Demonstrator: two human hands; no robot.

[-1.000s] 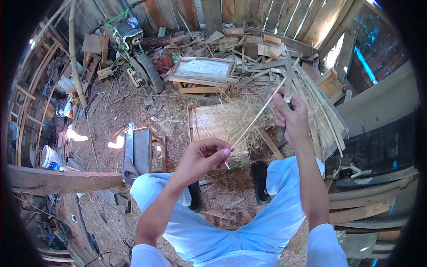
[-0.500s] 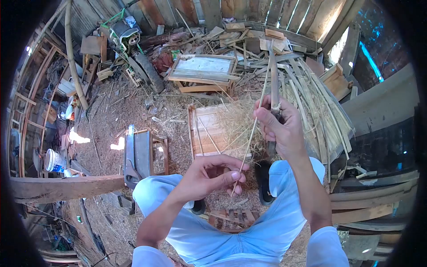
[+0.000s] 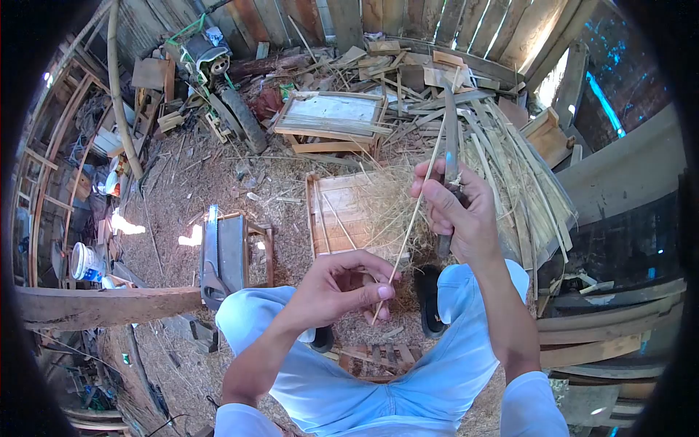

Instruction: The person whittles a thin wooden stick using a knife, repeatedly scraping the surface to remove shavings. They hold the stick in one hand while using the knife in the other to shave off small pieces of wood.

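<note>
Your left fingers (image 3: 375,293) pinch the thin stick (image 3: 405,239) near its lower end; it slants up past your right fingers (image 3: 440,194), which wrap the handle of the knife (image 3: 451,135).

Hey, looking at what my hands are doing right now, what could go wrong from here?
The knife in your right hand is bare-bladed beside the strip, so a slip might cut you. 
The strip is thin and might bend or snap between that hand and your left hand. 
The saw's handle sits close to your left knee, so you could knock it.
</note>
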